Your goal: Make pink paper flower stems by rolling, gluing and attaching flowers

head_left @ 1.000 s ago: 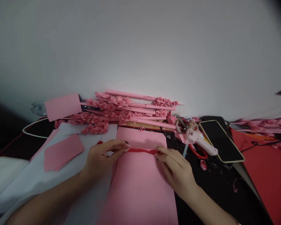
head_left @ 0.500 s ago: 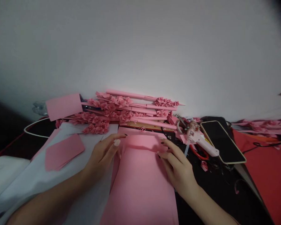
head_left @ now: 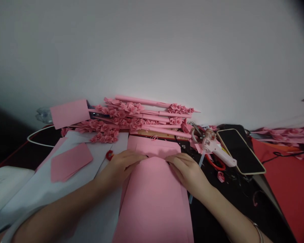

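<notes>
A long pink sheet of paper [head_left: 154, 199] lies in the middle of the dark worktop [head_left: 218, 212], its near end running out of our view at the bottom. Its far edge is raised and bows gently between two bare hands. The left hand [head_left: 123, 165] is closed on the left part of that edge and the right hand [head_left: 190, 170] on the right part, fingers bent inward; we cannot see the thumbs clearly. Another pink sheet [head_left: 134, 141] shows just beyond and beneath.

On the left we find large white paper [head_left: 101, 206] with a small pile of pink cards [head_left: 71, 161] on it. A curved red piece [head_left: 109, 155] sits near the left wrist, and a white box [head_left: 8, 180] is at the far left.

To the right of the right hand are a pale pink glue gun [head_left: 220, 152], a red scissor handle [head_left: 219, 165] and a phone [head_left: 240, 151] lying face up, its screen dark. Farther right we see a big red sheet [head_left: 288, 192].

Along the back, near a plain grey wall [head_left: 152, 50], lie pink paper flowers [head_left: 126, 123] on long rolled stems.
</notes>
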### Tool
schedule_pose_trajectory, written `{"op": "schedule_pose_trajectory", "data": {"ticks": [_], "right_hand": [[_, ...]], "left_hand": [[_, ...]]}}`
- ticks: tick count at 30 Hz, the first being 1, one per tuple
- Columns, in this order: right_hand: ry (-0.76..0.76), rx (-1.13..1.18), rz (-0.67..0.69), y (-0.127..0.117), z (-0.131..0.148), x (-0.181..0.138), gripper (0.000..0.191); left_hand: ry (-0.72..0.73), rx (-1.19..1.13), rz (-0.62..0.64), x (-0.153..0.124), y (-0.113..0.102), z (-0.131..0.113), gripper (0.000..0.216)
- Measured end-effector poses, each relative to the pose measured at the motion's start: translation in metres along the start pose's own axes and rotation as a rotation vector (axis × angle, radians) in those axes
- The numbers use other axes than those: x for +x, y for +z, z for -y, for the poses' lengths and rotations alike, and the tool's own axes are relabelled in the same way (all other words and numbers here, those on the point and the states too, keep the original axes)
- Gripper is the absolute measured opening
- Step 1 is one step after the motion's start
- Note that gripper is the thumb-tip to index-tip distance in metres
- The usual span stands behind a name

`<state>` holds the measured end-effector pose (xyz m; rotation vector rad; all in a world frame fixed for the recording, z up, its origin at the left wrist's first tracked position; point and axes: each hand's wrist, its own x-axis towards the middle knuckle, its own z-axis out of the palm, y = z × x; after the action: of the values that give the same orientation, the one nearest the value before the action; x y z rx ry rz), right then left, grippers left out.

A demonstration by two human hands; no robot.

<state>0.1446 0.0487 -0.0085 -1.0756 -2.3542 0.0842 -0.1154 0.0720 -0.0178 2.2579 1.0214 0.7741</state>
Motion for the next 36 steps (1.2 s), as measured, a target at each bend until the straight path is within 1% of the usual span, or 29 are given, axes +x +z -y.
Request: {"op": "schedule_pose_trajectory", "data": {"ticks": [4, 6, 12, 15, 17, 22, 26, 29, 32, 36], "right_hand": [[-0.085, 0.008, 0.041, 0.0, -0.005, 0.01, 0.025], [-0.105, 0.004, 0.054, 0.003, -0.006, 0.012, 0.025], [-0.194, -0.024, 0.056, 0.01, -0.009, 0.01, 0.028], [-0.207, -0.078, 0.08, 0.01, -0.008, 0.007, 0.03], [-0.192, -0.124, 0.1, 0.01, -0.007, 0.004, 0.033], [-0.119, -0.217, 0.135, 0.011, -0.001, 0.001, 0.033], [-0.057, -0.25, 0.179, 0.01, 0.005, 0.002, 0.037], [-0.028, -0.248, 0.217, 0.008, 0.009, 0.001, 0.041], [-0.01, -0.251, 0.249, 0.009, 0.011, -0.001, 0.04], [-0.004, -0.269, 0.263, 0.011, 0.013, -0.002, 0.042]], "left_hand": [[0.009, 0.097, -0.03, 0.004, -0.003, -0.001, 0.028], [0.05, 0.115, -0.021, 0.006, -0.003, 0.0, 0.029], [0.193, 0.171, 0.104, 0.008, 0.004, 0.005, 0.038], [0.322, 0.271, 0.167, 0.007, 0.006, 0.008, 0.04], [0.374, 0.343, 0.183, 0.006, 0.007, 0.008, 0.039], [0.381, 0.521, 0.175, 0.003, 0.01, 0.007, 0.04], [0.377, 0.549, 0.156, -0.002, 0.018, 0.011, 0.042], [0.327, 0.597, 0.184, -0.007, 0.022, 0.011, 0.045], [0.29, 0.657, 0.218, -0.011, 0.024, 0.009, 0.049], [0.281, 0.685, 0.215, -0.013, 0.026, 0.008, 0.055]]}}
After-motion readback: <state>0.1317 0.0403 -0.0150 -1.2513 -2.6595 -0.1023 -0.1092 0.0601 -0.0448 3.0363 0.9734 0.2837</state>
